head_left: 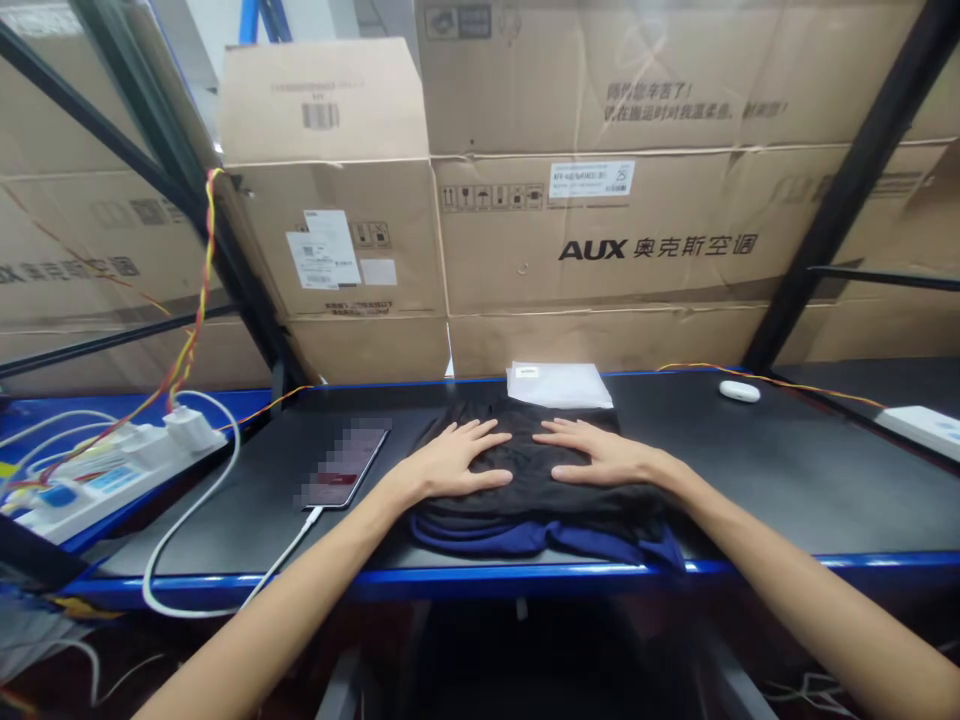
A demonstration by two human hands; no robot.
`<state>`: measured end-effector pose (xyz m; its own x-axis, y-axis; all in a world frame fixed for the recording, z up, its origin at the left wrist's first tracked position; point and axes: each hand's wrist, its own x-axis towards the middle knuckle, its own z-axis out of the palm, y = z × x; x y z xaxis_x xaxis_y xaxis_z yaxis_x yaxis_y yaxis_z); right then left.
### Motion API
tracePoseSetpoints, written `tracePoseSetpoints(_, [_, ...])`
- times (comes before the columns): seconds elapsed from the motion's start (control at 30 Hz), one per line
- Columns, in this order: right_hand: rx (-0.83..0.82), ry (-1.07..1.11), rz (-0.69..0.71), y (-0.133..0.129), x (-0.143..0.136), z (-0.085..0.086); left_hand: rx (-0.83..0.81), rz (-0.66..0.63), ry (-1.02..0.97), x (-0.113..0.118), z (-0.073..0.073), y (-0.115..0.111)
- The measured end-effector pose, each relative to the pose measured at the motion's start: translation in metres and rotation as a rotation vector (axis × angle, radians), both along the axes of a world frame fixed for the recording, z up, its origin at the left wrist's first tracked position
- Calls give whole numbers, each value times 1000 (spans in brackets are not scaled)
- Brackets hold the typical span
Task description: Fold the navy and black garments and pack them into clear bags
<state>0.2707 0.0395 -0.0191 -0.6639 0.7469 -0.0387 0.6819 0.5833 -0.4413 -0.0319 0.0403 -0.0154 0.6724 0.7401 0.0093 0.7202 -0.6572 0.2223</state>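
Observation:
A folded black garment (525,505) lies on the dark tabletop, close to its front edge. Along its near side a layer of navy blue cloth (487,536) shows from underneath. My left hand (463,460) rests flat on the left half of the black cloth, fingers spread. On the right half lies my right hand (592,452), palm down with its fingers also apart. The two hands point toward each other with a gap of cloth between them. Just behind the garment, a flat white packet (562,385) touches or nearly touches its far edge.
A phone (349,470) with a white charging cable (151,560) lies left of the garment. A power strip (120,480) full of plugs stands farther left. At right are a small white case (739,391) and another white strip (926,430). Large cardboard boxes (510,270) wall off the back.

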Motion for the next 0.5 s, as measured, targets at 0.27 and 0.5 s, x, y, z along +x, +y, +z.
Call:
tracePoseSetpoints(0.27, [2, 7, 3, -1, 1, -1, -7, 6, 8, 1, 0, 0])
tracePoseSetpoints(0.5, [4, -2, 12, 1, 2, -1, -8, 0, -4, 1, 1, -1])
